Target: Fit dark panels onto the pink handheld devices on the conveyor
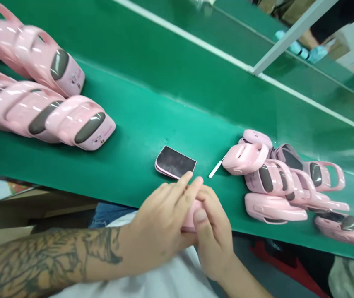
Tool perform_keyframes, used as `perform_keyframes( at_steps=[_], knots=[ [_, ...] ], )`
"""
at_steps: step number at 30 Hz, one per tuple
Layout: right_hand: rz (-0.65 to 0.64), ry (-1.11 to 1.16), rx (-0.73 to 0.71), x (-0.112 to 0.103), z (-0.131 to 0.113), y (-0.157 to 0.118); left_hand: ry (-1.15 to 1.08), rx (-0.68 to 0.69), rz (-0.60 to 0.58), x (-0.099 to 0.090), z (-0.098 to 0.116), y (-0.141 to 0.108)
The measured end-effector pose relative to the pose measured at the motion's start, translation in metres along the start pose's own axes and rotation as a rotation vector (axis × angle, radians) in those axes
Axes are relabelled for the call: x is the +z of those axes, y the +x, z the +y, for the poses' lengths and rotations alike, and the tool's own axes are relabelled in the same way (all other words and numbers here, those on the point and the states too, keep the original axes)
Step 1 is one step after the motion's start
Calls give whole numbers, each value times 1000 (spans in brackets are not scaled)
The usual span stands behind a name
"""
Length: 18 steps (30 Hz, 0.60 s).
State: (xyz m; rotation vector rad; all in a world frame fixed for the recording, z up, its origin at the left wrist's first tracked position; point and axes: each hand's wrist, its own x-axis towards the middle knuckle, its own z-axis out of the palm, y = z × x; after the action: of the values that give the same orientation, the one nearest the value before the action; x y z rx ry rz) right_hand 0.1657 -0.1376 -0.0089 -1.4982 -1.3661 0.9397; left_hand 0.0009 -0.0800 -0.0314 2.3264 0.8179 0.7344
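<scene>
Left forearm (55, 256): tattooed; extends in from the left, above my white shirt (152, 281).
Right hand (215, 234): closed around the pink piece (192, 215), thumb laid on its near side, fingers curled over its far side.
Left hand (164, 219): laid against the pink piece from the left, fingers extended and reaching across its top; whether this hand also grips underneath, I cannot tell.
Pink piece position: between my two hands, in contact with both, at the near edge of the table (133, 165); mostly covered, so its full shape is hidden.
Dark panel (176, 162): flat on the table, pink-edged, just beyond the fingertips of my left hand.
White stick (215, 169): on the table, right of the dark panel and beyond my right hand, its far end next to the right-hand housings.
Right-hand housings (276, 209): pink, with loop handles and dark windows; clustered on the table to the right of my hands, some leaning on others.
Left-hand housings (80, 124): pink, dark-windowed, in two overlapping rows, well apart from my hands.
White rail (183, 31): runs across behind the table.
Light blue item (301, 49): beyond the rail, blurred.
</scene>
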Motion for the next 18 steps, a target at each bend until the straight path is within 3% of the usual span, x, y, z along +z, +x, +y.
perform_keyframes(
  at_steps=[4,7,11,13,15,17,18],
  knots=[
    [106,7,-5,15,9,3,75,1,-106,-3,9,-20],
    [175,-13,-28,15,13,5,42,-31,-151,-14,-1,-26],
    [141,80,-171,13,20,6,-254,212,-51,-22,-35,-1],
    [40,101,-310,13,25,8,-442,338,-24,-15,-49,18],
    [-51,61,-375,15,27,10,-540,375,-24,0,-56,32],
    [-98,7,-393,16,25,11,-626,447,-79,22,-59,34],
    [-105,-8,-401,17,22,10,-677,461,-163,33,-60,32]
  ],
)
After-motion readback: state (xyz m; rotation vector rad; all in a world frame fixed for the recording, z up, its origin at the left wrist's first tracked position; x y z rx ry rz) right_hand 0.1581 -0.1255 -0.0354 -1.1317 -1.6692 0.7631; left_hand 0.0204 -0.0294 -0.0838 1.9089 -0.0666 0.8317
